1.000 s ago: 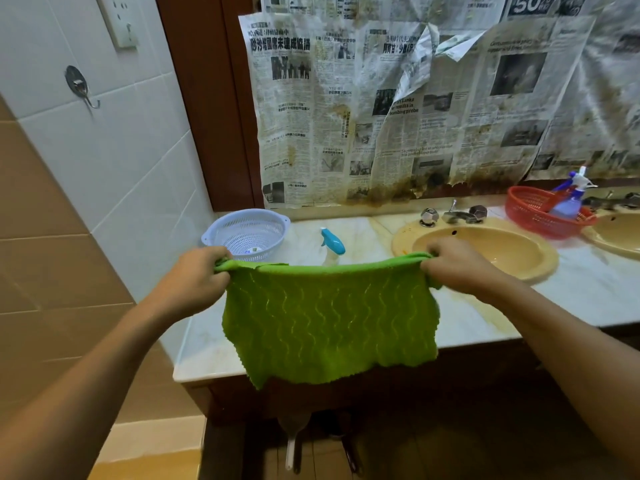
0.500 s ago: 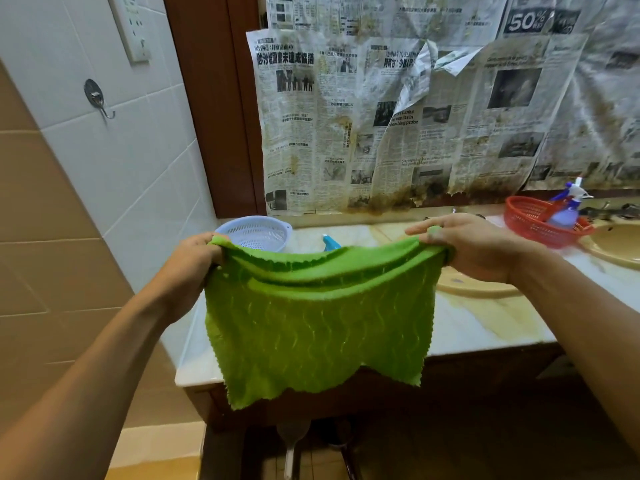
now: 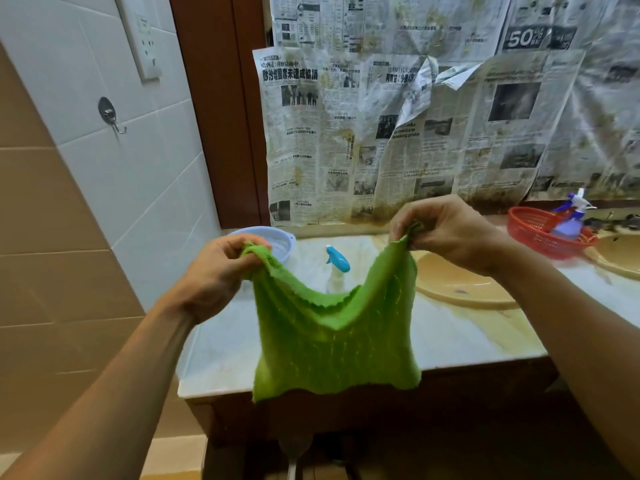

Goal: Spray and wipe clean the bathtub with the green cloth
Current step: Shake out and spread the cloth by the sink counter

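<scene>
Cloth: green cloth (image 3: 332,341) hangs slack before the counter (image 3: 467,341).
Grips: left grip (image 3: 221,271) and right grip (image 3: 446,233) each pinch a top corner.
Bottle: spray bottle (image 3: 337,270) stands behind it, between your grips — either could reach.

**Papered wall above a stained marble worktop**

A yellow basin (image 3: 464,289) sits sunk into the pale worktop (image 3: 311,355). Behind the worktop, stained newspaper sheets (image 3: 381,140) cover the wall. To its left are a brown wooden frame (image 3: 214,109) and white tiles (image 3: 104,174) with a metal hook (image 3: 109,114). Below it is a dark cabinet (image 3: 450,410).
</scene>
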Tool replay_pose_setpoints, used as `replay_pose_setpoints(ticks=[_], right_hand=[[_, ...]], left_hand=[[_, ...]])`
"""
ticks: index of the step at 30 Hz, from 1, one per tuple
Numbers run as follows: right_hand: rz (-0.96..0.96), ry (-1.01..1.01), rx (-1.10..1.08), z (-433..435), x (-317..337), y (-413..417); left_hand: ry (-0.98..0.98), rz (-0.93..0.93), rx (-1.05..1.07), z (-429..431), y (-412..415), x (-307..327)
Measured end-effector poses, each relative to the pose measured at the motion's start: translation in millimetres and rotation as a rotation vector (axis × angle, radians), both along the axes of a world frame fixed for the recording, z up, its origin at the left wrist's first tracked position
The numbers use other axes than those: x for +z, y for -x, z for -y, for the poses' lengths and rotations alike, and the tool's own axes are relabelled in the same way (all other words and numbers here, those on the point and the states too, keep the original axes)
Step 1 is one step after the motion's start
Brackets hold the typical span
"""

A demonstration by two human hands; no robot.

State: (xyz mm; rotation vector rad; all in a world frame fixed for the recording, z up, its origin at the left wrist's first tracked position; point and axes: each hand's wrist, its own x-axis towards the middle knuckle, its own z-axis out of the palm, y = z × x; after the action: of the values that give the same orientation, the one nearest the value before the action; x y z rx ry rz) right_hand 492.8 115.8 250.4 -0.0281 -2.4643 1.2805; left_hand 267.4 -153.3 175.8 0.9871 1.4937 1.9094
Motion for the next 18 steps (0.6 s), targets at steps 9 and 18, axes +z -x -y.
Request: replay_pose_setpoints(ticks=[9, 18], right_hand=[[0.047, -0.232, 0.113, 43, 24, 56], [0.202, -0.196, 0.194, 43, 5, 62]], left_hand=[[0.235, -0.203, -0.290, -60, -23, 34], [0.252, -0.189, -0.241, -63, -22, 37]])
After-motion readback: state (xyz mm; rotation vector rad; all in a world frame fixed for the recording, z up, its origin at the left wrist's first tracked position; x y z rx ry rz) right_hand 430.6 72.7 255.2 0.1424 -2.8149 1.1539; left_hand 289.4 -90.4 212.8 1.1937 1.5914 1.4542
